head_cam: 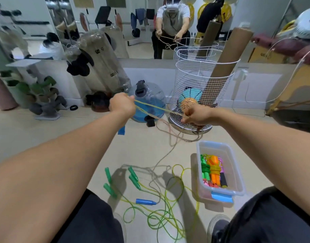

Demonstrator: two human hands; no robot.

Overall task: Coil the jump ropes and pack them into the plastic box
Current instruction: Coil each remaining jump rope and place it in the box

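Hands work at arm's length: the left hand (122, 105) and right hand (197, 116) each grip a pale jump rope (151, 107) stretched taut between them, its slack trailing down to the floor. Toward 5 o'clock sits the plastic box (236, 174), holding coiled ropes (213, 170). Loose green ropes (161, 220) sprawl at 6 o'clock, green handles (133, 176) nearby.
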